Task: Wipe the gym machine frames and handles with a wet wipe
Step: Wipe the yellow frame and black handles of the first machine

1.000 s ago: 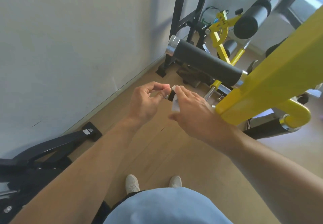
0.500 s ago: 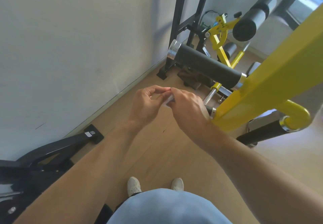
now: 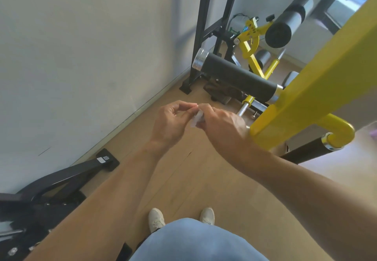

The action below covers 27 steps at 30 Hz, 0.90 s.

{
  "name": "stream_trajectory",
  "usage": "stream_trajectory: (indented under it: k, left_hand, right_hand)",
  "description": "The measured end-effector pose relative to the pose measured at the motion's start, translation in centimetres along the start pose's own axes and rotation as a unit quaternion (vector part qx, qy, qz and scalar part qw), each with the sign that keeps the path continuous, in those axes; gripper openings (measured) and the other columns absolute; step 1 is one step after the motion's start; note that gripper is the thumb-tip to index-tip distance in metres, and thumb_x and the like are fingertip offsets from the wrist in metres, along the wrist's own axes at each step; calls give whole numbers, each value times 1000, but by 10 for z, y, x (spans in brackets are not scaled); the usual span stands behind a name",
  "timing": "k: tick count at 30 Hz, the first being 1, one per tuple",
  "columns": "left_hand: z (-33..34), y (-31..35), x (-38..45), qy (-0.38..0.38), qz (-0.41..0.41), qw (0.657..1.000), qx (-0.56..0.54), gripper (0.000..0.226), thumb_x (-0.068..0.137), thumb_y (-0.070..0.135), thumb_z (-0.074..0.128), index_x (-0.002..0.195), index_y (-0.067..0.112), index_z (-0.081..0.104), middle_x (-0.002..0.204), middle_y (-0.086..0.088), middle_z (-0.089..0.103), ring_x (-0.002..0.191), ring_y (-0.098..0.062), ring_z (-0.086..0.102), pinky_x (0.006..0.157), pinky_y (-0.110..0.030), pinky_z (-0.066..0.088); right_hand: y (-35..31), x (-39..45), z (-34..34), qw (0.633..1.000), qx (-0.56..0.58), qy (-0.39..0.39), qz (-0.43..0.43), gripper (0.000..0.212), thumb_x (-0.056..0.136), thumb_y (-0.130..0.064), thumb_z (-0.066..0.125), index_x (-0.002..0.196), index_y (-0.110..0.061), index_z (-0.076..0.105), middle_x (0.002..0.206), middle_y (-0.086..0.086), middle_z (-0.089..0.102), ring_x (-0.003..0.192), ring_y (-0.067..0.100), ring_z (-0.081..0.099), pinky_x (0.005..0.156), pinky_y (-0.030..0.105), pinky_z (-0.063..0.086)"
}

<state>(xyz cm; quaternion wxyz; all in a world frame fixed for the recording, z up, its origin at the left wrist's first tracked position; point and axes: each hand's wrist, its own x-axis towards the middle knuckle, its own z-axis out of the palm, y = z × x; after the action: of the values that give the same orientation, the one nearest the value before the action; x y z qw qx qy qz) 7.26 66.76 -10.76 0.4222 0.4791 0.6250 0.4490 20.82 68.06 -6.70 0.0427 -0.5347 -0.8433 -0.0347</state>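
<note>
While the yellow frame [image 3: 318, 81] slants just right of the hands and the black roller [image 3: 236, 75] sits beyond them, nothing on the machine is being wiped yet. Both hands have drawn together since a second ago: the left hand [image 3: 171, 124] and right hand [image 3: 222, 126] now pinch one small white wipe [image 3: 196, 119] between fingertips, the dark bit seen earlier gone. Looks like it's being unfolded, so wiping comes next.
</note>
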Motion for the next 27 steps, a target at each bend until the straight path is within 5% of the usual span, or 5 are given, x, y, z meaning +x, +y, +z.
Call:
stream_trajectory:
  k: [6, 12, 17, 20, 27]
  left_hand:
    - [2, 0, -2, 21, -5, 1000, 6, 7, 91, 38, 70, 94, 33, 73, 94, 25, 66, 94, 6, 59, 89, -17, 44]
    - [5, -1, -6, 27, 6, 1000, -3, 10, 90, 41, 70, 97, 34, 73, 96, 20, 71, 97, 6, 62, 82, -15, 46]
    - [4, -4, -6, 59, -11, 998, 0, 8, 91, 39, 70, 95, 34, 74, 92, 23, 70, 88, 19, 58, 79, -7, 42]
    - [7, -5, -6, 74, -17, 997, -4, 8, 91, 41, 70, 94, 35, 74, 89, 25, 69, 83, 24, 56, 77, -4, 41]
    - [3, 1, -5, 52, -21, 998, 5, 23, 90, 42, 69, 106, 27, 77, 100, 14, 75, 96, 6, 63, 77, -12, 47]
  right_hand:
    - [26, -31, -30, 956, -261, -124, -44, 18, 101, -21, 48, 106, -7, 59, 86, 6, 64, 78, 23, 62, 86, 35, 46]
    - [6, 5, -2, 995, 55, -79, 9, 24, 98, -33, 55, 116, -16, 58, 92, -2, 66, 77, 21, 63, 48, 18, 22]
    - [9, -14, -17, 991, -133, -25, -6, 16, 79, -19, 76, 79, -12, 62, 64, 3, 65, 54, 22, 64, 54, 24, 41]
    - [26, -30, -18, 959, -259, -106, -47, 13, 97, -21, 55, 99, -9, 61, 85, 6, 68, 75, 25, 65, 79, 33, 47]
    - [-1, 9, 14, 999, 24, 4, -40, 20, 88, -29, 72, 94, -12, 63, 69, -3, 64, 55, 20, 63, 45, 20, 19]
